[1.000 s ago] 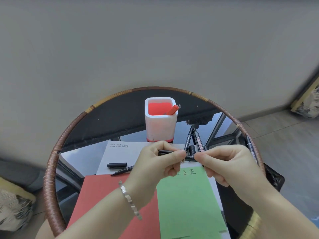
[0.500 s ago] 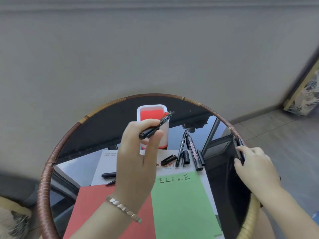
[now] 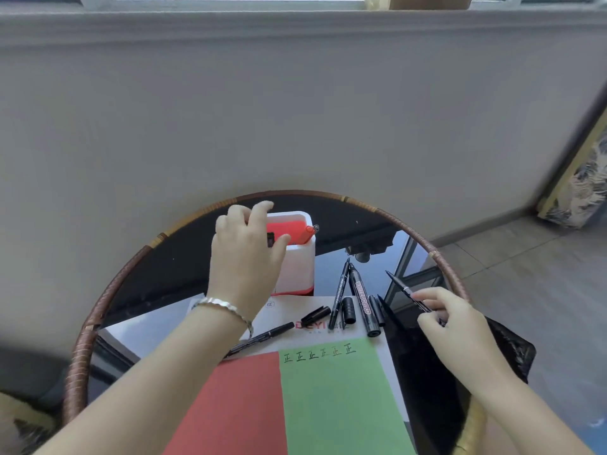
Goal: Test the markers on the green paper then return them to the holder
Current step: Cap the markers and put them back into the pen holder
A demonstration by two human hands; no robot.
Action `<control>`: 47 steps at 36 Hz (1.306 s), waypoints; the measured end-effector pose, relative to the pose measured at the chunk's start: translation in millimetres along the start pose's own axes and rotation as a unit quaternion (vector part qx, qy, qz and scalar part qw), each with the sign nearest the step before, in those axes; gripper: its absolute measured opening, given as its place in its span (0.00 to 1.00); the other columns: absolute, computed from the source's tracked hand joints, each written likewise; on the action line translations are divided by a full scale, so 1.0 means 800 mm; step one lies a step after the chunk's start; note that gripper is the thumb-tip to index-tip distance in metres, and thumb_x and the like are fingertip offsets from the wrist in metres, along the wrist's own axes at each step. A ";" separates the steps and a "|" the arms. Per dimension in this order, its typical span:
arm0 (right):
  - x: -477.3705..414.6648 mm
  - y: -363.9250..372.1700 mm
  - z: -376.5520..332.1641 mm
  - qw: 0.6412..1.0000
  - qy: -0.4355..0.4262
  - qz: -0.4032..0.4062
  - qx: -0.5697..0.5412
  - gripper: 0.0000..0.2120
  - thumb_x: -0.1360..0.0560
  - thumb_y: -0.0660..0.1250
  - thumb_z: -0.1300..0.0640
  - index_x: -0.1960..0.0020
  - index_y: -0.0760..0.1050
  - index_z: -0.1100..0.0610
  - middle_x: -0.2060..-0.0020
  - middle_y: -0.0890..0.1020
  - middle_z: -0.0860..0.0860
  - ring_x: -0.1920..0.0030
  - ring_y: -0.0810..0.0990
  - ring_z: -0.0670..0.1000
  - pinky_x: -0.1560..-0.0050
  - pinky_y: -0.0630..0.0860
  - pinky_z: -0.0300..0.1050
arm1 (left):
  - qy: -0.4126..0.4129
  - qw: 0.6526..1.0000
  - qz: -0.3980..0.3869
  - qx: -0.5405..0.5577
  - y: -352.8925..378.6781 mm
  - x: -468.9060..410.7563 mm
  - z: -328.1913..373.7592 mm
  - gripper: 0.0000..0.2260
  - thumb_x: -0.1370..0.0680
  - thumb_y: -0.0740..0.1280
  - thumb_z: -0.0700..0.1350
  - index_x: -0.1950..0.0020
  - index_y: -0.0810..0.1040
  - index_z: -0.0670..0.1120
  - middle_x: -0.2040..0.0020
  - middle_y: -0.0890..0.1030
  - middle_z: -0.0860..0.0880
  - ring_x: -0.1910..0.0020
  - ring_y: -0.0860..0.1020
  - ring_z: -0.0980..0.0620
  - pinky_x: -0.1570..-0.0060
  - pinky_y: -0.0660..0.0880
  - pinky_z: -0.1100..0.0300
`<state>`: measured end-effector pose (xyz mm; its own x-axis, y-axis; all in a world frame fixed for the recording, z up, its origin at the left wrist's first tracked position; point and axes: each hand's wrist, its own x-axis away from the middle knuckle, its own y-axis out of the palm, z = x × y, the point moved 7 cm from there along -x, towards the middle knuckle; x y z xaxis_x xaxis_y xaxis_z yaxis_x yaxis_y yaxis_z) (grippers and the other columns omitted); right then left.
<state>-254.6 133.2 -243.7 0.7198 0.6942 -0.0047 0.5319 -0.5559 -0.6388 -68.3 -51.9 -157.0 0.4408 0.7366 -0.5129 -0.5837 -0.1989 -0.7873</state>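
At the far edge of the round glass table [image 3: 437, 257], your left hand [image 3: 244, 254] hovers over the mouth of the white holder [image 3: 297, 264], fingers curled around a dark marker end [image 3: 270, 239] that barely shows between thumb and palm; the rest of that marker is hidden, so you cannot read anything on it. Your hand also covers the holder's left side. A red marker [image 3: 307, 234] leans in the holder's right corner.

Near the right edge, your right hand [image 3: 450, 320] pinches a thin black marker [image 3: 405, 290], tip pointing up and away from you; its lower end is lost behind your fingers.

Between the holder and the green paper [image 3: 335, 399], several black markers and loose caps lie on a white sheet [image 3: 289, 305]. The thick marker [image 3: 363, 298] carries a red outlined label, too blurred to read. Red print on the white sheet seems to read "DEYI", partly covered by a slim marker [image 3: 340, 295]. Another black marker [image 3: 262, 338] lies by your left wrist, its near end hidden under your forearm.

The green paper sits toward the near edge, beside a red sheet [image 3: 236, 408], both cut off by the frame's bottom. Along the green paper's far edge runs a row of six handwritten "正" characters [image 3: 319, 353]. A silver bracelet [image 3: 223, 307] circles your left wrist.
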 end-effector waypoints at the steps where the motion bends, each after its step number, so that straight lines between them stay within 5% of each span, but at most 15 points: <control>1: 0.002 -0.003 -0.001 1.000 -0.004 -0.003 -0.012 0.15 0.27 0.59 0.66 0.50 0.75 0.48 0.54 0.76 0.51 0.57 0.74 0.47 0.61 0.69 0.37 | 0.036 0.998 0.045 0.008 -0.006 0.009 0.014 0.18 0.27 0.69 0.43 0.38 0.73 0.42 0.49 0.74 0.41 0.53 0.71 0.43 0.52 0.70 0.52; 4: 0.004 -0.010 -0.003 0.999 -0.015 -0.009 -0.031 0.14 0.26 0.58 0.66 0.52 0.75 0.48 0.55 0.76 0.50 0.58 0.76 0.51 0.66 0.67 0.30 | 0.179 0.977 0.101 0.055 -0.005 0.046 0.069 0.13 0.30 0.67 0.36 0.46 0.76 0.43 0.52 0.77 0.44 0.55 0.71 0.46 0.53 0.68 0.56; 8: 0.007 -0.018 -0.003 0.998 -0.025 0.008 -0.049 0.13 0.26 0.61 0.65 0.54 0.76 0.48 0.57 0.78 0.47 0.59 0.79 0.55 0.70 0.69 0.29 | 0.278 0.956 -0.066 0.061 0.065 0.084 0.115 0.09 0.35 0.69 0.43 0.55 0.80 0.47 0.56 0.81 0.53 0.55 0.78 0.48 0.57 0.70 0.59; 11: 0.008 -0.025 0.001 0.997 -0.038 0.027 -0.059 0.13 0.28 0.65 0.64 0.57 0.76 0.45 0.58 0.79 0.48 0.63 0.78 0.45 0.66 0.69 0.26 | 0.245 0.952 -0.183 0.025 0.107 0.088 0.129 0.12 0.34 0.71 0.49 0.54 0.80 0.46 0.53 0.82 0.53 0.47 0.77 0.47 0.52 0.73 0.57; 13: 0.009 -0.028 0.006 0.997 -0.039 0.030 -0.063 0.14 0.29 0.66 0.64 0.58 0.76 0.44 0.58 0.79 0.48 0.62 0.77 0.42 0.65 0.70 0.26 | 0.202 0.948 -0.244 0.003 0.128 0.082 0.133 0.16 0.28 0.67 0.50 0.43 0.75 0.44 0.42 0.77 0.51 0.34 0.65 0.46 0.40 0.64 0.53; 16: 0.011 -0.034 0.014 0.997 -0.033 0.033 -0.063 0.14 0.29 0.67 0.64 0.58 0.77 0.45 0.58 0.79 0.47 0.62 0.78 0.46 0.65 0.70 0.26 | 0.173 0.939 -0.293 -0.048 0.150 0.075 0.132 0.17 0.24 0.62 0.49 0.37 0.69 0.44 0.37 0.73 0.49 0.29 0.55 0.47 0.34 0.55 0.53; 22: 0.011 -0.034 0.026 0.997 -0.030 0.030 -0.061 0.13 0.29 0.66 0.65 0.58 0.77 0.45 0.57 0.79 0.49 0.62 0.79 0.50 0.64 0.70 0.27 | 0.172 0.945 -0.274 -0.047 0.154 0.073 0.132 0.17 0.24 0.63 0.47 0.36 0.69 0.45 0.42 0.75 0.46 0.35 0.63 0.46 0.39 0.59 0.55; 26: 0.011 -0.032 0.023 0.997 -0.041 0.030 -0.063 0.15 0.28 0.66 0.64 0.58 0.76 0.43 0.58 0.80 0.52 0.61 0.79 0.52 0.65 0.71 0.30 | 0.049 0.951 -0.209 0.221 0.118 0.068 0.122 0.21 0.26 0.68 0.44 0.34 0.69 0.48 0.43 0.69 0.51 0.49 0.73 0.54 0.47 0.69 0.65; 28: 0.012 -0.033 0.018 0.996 -0.049 0.032 -0.065 0.15 0.28 0.66 0.65 0.58 0.76 0.43 0.57 0.80 0.52 0.59 0.79 0.52 0.64 0.71 0.29 | -0.050 0.919 -0.169 0.353 0.092 0.063 0.108 0.18 0.29 0.72 0.39 0.41 0.75 0.48 0.45 0.72 0.50 0.57 0.77 0.57 0.56 0.74 0.69; 31: 0.013 -0.034 0.007 0.995 -0.065 0.032 -0.070 0.15 0.28 0.66 0.64 0.58 0.77 0.43 0.59 0.81 0.53 0.61 0.79 0.49 0.62 0.71 0.28 | -0.188 0.824 -0.168 0.508 0.071 0.067 0.081 0.17 0.32 0.73 0.34 0.48 0.79 0.50 0.55 0.84 0.47 0.62 0.82 0.56 0.67 0.74 0.73; 35: 0.019 -0.031 -0.012 0.992 -0.085 0.019 -0.093 0.13 0.29 0.68 0.63 0.59 0.77 0.44 0.63 0.81 0.56 0.65 0.77 0.49 0.64 0.72 0.32 | -0.243 0.751 -0.163 0.591 0.046 0.078 0.050 0.18 0.30 0.70 0.33 0.47 0.78 0.52 0.59 0.85 0.51 0.55 0.83 0.55 0.54 0.79 0.65; 40: 0.030 -0.017 -0.043 0.988 -0.117 -0.005 -0.097 0.12 0.30 0.69 0.62 0.60 0.78 0.44 0.63 0.81 0.51 0.61 0.79 0.51 0.58 0.75 0.43 | -0.368 0.623 -0.136 0.677 0.036 0.102 0.000 0.11 0.27 0.65 0.32 0.49 0.79 0.44 0.55 0.83 0.44 0.59 0.83 0.52 0.62 0.80 0.64; 43: 0.037 -0.004 -0.062 0.987 -0.126 -0.033 -0.090 0.10 0.30 0.69 0.59 0.59 0.78 0.43 0.60 0.82 0.44 0.61 0.79 0.48 0.56 0.76 0.47 | -0.381 0.617 -0.110 0.680 0.026 0.111 -0.023 0.14 0.29 0.66 0.35 0.45 0.78 0.45 0.53 0.83 0.42 0.61 0.83 0.51 0.64 0.79 0.65; 47: 0.047 0.013 -0.087 0.978 -0.163 -0.079 -0.099 0.12 0.30 0.69 0.62 0.59 0.78 0.44 0.61 0.82 0.40 0.61 0.79 0.47 0.58 0.75 0.36 | -0.361 0.641 -0.091 0.671 0.012 0.115 -0.036 0.17 0.33 0.68 0.40 0.44 0.75 0.42 0.57 0.85 0.45 0.59 0.83 0.52 0.65 0.79 0.64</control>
<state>-191.2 122.0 -196.9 0.4581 0.8696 -0.1843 0.7246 -0.4854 -0.4892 -13.7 -4.7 -222.1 0.4374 0.8723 0.2187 -0.8420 0.3119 0.4402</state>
